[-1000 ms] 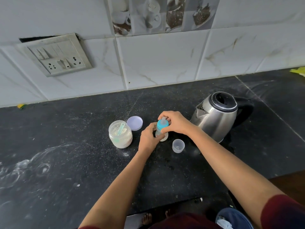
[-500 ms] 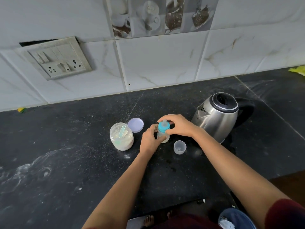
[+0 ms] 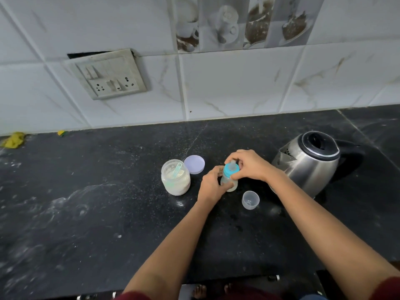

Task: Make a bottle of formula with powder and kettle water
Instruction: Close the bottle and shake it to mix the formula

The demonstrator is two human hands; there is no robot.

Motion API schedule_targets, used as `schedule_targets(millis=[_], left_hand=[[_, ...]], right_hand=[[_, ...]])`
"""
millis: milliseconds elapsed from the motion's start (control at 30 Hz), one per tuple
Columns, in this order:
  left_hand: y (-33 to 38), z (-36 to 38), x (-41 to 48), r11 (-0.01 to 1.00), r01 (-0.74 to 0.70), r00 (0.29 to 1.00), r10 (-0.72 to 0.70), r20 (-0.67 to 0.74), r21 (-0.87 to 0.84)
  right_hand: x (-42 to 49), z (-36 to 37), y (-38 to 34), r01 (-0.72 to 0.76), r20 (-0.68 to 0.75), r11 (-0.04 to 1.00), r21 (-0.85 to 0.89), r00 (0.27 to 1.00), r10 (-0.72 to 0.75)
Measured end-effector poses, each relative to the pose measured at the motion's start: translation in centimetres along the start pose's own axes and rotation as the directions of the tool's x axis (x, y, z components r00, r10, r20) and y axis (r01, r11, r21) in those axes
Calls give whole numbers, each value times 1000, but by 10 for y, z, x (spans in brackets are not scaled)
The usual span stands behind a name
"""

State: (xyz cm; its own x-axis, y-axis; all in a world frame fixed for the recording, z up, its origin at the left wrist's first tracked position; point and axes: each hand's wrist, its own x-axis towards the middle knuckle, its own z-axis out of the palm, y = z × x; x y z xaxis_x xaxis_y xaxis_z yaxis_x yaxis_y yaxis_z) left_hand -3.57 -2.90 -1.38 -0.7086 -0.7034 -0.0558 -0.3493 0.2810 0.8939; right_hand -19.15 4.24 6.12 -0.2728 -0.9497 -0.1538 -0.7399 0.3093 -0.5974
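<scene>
A small baby bottle (image 3: 229, 180) with a blue collar and clear teat stands on the black counter (image 3: 86, 202). My left hand (image 3: 213, 185) grips its body from the left. My right hand (image 3: 249, 164) is closed around the blue collar from the right. To the left stands an open jar of white powder (image 3: 175, 180) with a pale green scoop inside, its lilac lid (image 3: 194, 164) lying behind it. A steel kettle (image 3: 309, 163) with a black lid sits at the right. The bottle's clear cap (image 3: 250, 199) rests mouth-up in front of my right wrist.
A white tiled wall with a loose switch and socket plate (image 3: 110, 74) rises behind the counter. Yellow scraps (image 3: 13, 139) lie at the far left by the wall. Powder smears mark the counter's left side. The counter's front edge runs along the bottom, with bare feet below.
My head has tilted up a little, so everything sits lower in view. Both hands stay on the bottle, the right fingers shifting around the blue collar.
</scene>
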Motion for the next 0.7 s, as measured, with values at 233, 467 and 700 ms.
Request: schedule_targets(millis=[233, 467, 700], left_hand=[[7, 2, -5, 999, 32, 999, -32, -11, 5], [9, 7, -7, 999, 35, 999, -35, -20, 39], [8, 12, -8, 998, 52, 997, -51, -57, 18]], right_hand=[[5, 12, -12, -156, -64, 963, -219, 987, 146], [-1, 14, -9, -86, -58, 981, -176, 995, 77], [-5, 0, 3, 82, 28, 995, -48, 996, -81]])
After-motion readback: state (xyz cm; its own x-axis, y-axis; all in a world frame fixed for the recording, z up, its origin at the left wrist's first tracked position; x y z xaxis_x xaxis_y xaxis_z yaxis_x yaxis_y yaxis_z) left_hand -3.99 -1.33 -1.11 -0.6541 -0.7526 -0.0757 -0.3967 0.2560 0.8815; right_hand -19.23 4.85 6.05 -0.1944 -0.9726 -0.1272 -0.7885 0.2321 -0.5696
